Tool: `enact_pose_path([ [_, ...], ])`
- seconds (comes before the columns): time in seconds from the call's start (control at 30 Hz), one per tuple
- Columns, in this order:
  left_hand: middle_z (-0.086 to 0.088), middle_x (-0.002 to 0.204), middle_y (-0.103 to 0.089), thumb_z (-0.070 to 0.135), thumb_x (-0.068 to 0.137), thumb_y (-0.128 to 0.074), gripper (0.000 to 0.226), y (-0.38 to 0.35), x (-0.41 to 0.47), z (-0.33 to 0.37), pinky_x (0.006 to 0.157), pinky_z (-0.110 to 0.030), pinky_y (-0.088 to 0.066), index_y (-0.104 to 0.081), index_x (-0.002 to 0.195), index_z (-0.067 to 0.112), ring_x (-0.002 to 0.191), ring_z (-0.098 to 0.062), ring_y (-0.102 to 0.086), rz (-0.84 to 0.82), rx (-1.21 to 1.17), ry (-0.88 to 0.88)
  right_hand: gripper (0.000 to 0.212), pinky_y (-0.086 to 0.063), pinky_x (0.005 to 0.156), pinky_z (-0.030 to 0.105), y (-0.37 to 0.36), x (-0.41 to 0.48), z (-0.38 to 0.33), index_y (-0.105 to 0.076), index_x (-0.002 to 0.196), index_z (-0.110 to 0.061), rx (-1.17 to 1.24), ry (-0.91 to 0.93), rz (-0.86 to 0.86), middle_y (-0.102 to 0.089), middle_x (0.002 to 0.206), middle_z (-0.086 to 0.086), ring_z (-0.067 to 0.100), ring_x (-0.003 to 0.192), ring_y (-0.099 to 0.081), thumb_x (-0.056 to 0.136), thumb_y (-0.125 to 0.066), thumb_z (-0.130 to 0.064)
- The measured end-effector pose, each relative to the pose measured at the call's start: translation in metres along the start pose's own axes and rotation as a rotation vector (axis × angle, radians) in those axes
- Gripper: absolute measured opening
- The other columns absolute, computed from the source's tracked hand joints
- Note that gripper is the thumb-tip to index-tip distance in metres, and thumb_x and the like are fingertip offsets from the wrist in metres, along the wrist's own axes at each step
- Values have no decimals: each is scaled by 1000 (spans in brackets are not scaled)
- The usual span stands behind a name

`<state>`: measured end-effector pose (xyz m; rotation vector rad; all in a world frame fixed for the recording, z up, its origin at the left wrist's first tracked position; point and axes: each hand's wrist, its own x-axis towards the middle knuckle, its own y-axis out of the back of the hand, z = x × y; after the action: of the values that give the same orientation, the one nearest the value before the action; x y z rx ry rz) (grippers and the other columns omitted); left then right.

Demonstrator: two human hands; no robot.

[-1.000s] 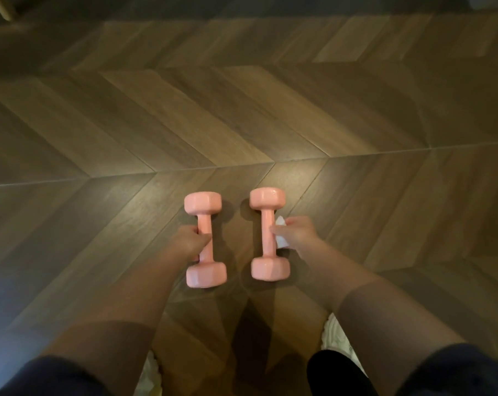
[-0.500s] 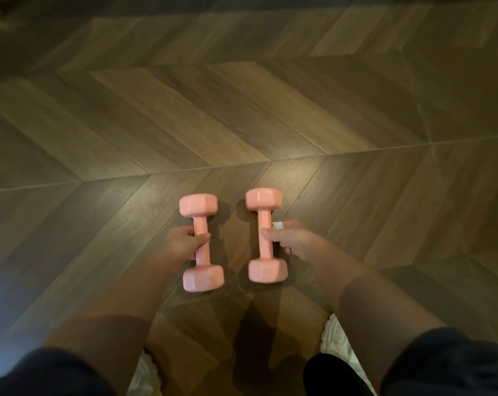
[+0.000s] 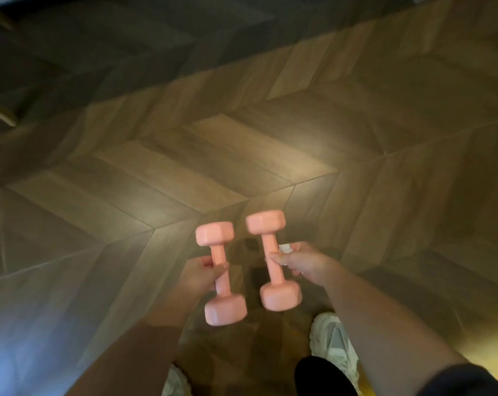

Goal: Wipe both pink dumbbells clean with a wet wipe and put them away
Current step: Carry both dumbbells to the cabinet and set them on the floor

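Two pink dumbbells are held above the wooden floor, side by side, their long axes pointing away from me. My left hand (image 3: 200, 274) is wrapped around the handle of the left dumbbell (image 3: 220, 274). My right hand (image 3: 300, 262) grips the handle of the right dumbbell (image 3: 273, 260), and a crumpled white wet wipe (image 3: 285, 249) is pinched in the same hand against the handle. Small dark shadows lie on the floor below the dumbbells. The picture is blurred by motion.
The chevron wood floor (image 3: 213, 161) fills the view. My white shoes (image 3: 333, 347) stand below the dumbbells. A pale wooden furniture leg (image 3: 0, 115) shows at the far left, in a dark area.
Both dumbbells have been lifted off the floor, where they rested before. My hands stay on their handles. The view has tilted and swung to the left.
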<state>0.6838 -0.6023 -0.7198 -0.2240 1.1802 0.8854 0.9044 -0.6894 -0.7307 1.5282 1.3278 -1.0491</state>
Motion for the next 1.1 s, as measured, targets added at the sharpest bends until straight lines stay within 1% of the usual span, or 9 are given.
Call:
enact_pose_path([
  [0.07,-1,81,-67,13,94,-65,11,-3,-29,42,55,-18,-49,-66,102,6,69,-10,-64,-21,-5,0,59,-48,89,39,29,-33,-13,-61,119,-18,18,7,9,-67,116,5,23,104,-61,72,-79,-49],
  [0.17,-1,78,-66,12,94,-64,7,-11,-67,113,57,-21,-49,-64,87,14,71,-15,-63,-40,-15,-15,46,-44,76,31,78,-86,-43,-61,117,-18,49,32,13,-67,114,5,23,104,-61,82,-75,-43],
  [0.3,-9,86,-67,14,94,-64,4,-30,-109,206,60,-23,-47,-66,95,10,70,-16,-62,-102,-14,-23,36,-39,70,27,151,-139,-85,-63,117,-17,73,57,16,-67,106,1,14,91,-57,88,-71,-36],
  [0.5,-6,87,-70,9,91,-67,9,-63,-145,306,54,-20,-50,-67,100,8,74,-16,-66,-68,-127,-15,42,-38,82,31,243,-178,-140,-55,125,-15,119,65,70,-62,100,-3,19,104,-55,90,-70,-33],
  [0.57,-8,86,-71,8,91,-67,6,-70,-147,335,59,-26,-55,-68,97,9,76,-18,-67,-68,-145,-19,46,-36,87,34,267,-180,-157,-54,129,-12,129,65,82,-64,109,1,20,107,-54,91,-68,-33],
  [0.7,-19,96,-72,11,89,-69,4,-82,-135,398,89,-49,-57,-71,85,13,86,-28,-68,-87,-155,-58,54,-38,81,33,316,-174,-191,-51,134,-10,121,53,130,-63,119,6,18,99,-55,90,-69,-36],
  [0.8,-17,97,-71,9,91,-67,2,-95,-109,452,89,-45,-57,-69,90,11,87,-27,-67,-131,-168,-68,59,-39,78,33,354,-163,-219,-50,138,-10,141,53,154,-64,121,6,20,103,-58,89,-70,-38],
  [0.93,-15,104,-71,12,92,-67,23,-114,-73,524,85,-41,-57,-67,111,1,96,-28,-68,-131,-147,-60,57,-41,78,34,411,-143,-258,-50,135,-9,206,53,190,-63,122,10,26,111,-57,89,-70,-38],
  [1.1,-9,104,-72,18,91,-68,23,-144,-34,596,91,-42,-54,-67,112,8,95,-24,-69,-121,-127,-50,41,-45,69,34,478,-112,-296,-59,118,-8,267,73,205,-65,97,7,20,84,-59,91,-68,-37],
])
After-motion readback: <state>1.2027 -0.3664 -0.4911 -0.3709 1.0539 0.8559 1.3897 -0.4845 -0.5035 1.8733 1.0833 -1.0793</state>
